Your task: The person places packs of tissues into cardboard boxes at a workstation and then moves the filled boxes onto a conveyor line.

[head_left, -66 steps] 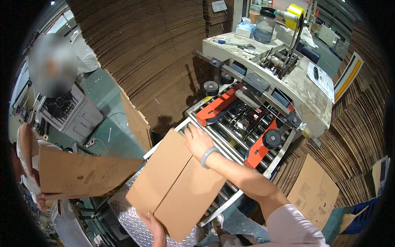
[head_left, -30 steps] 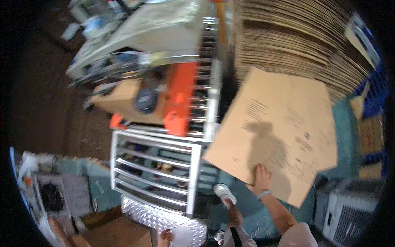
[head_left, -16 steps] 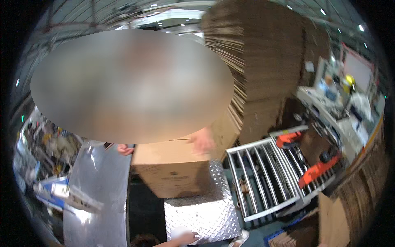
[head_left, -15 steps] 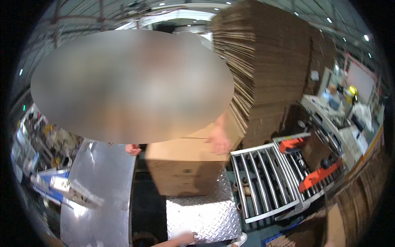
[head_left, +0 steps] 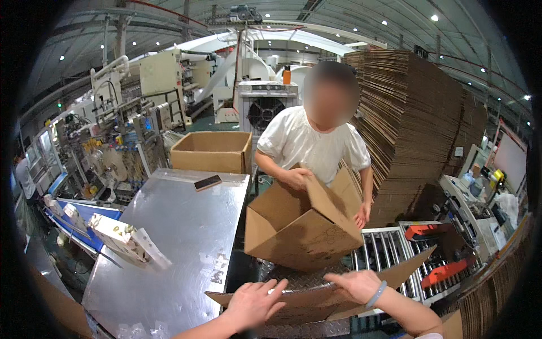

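A flattened cardboard box (head_left: 307, 300) stands on edge in front of me, its long upper edge toward the co-worker. My left hand (head_left: 255, 305) lies against its left part with fingers outstretched and apart. At the right, my right hand (head_left: 359, 286) grips the upper edge, fingers bent over it; a pale band circles that wrist. Across from me, a co-worker in a white top holds an opened cardboard box (head_left: 305, 237), tilted, with one hand on its upper rim and the other by its right side. Its inside shows brown and bare.
A metal table (head_left: 180, 226) on the left bears a phone (head_left: 208, 182) and, near its left edge, a pack of white items (head_left: 119, 237). Behind it stands an open carton (head_left: 212, 164). A roller conveyor (head_left: 384, 251) with orange guides and tall stacks of flat cardboard (head_left: 395, 130) are on the right.
The closed box on the diamond-plate platform is gone from view there. Both my hands are now at a flattened box, and the co-worker now holds an opened one. The view has tilted up.
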{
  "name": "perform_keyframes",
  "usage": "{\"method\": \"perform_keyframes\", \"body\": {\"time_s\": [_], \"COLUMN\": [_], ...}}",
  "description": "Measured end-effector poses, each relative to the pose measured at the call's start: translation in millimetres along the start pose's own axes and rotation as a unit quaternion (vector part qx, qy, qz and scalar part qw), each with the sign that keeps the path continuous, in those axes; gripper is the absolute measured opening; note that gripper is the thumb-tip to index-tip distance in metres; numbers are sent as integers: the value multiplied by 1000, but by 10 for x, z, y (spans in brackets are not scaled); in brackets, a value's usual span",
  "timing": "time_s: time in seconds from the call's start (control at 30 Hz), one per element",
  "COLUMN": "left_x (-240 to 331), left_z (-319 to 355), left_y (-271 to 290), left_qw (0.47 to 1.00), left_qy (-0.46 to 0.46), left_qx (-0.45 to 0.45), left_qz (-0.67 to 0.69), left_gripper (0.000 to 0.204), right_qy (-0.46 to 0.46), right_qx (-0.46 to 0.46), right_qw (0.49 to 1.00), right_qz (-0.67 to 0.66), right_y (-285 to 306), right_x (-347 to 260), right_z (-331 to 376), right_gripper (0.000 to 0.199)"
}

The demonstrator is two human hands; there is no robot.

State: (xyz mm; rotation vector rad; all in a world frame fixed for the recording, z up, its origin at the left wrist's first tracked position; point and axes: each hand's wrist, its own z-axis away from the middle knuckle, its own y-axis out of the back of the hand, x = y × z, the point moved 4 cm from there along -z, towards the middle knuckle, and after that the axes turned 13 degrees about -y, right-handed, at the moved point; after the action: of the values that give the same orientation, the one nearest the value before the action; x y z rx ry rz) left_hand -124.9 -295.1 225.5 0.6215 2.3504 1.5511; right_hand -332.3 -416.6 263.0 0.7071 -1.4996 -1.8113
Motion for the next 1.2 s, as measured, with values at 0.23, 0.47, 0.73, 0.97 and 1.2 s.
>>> {"method": "perform_keyframes", "body": {"time_s": [0.23, 0.47, 0.73, 0.97, 1.2], "left_x": [-402, -580, -1161, -319, -1009], "left_z": [-223, -277, 363, -134, 304], "left_y": [-141, 9, 336, -1092, -2234], "left_qw": [956, 879, 852, 918, 894], "left_qy": [187, 285, 466, 179, -7], "left_qx": [-193, -382, -234, -262, -409], "left_qz": [114, 29, 48, 239, 183], "left_gripper": [67, 47, 40, 74, 75], "right_qy": [-19, 93, 427, 224, 247], "right_qx": [476, 505, 55, -174, -117], "right_qw": [879, 809, 757, 952, 959], "right_qz": [2, -286, -491, -114, -68], "right_y": [-384, -265, -225, -2010, -2134], "right_x": [761, 723, 212, -440, -755], "right_z": [554, 637, -168, -751, -897], "right_gripper": [41, 21, 37, 38, 33]}}
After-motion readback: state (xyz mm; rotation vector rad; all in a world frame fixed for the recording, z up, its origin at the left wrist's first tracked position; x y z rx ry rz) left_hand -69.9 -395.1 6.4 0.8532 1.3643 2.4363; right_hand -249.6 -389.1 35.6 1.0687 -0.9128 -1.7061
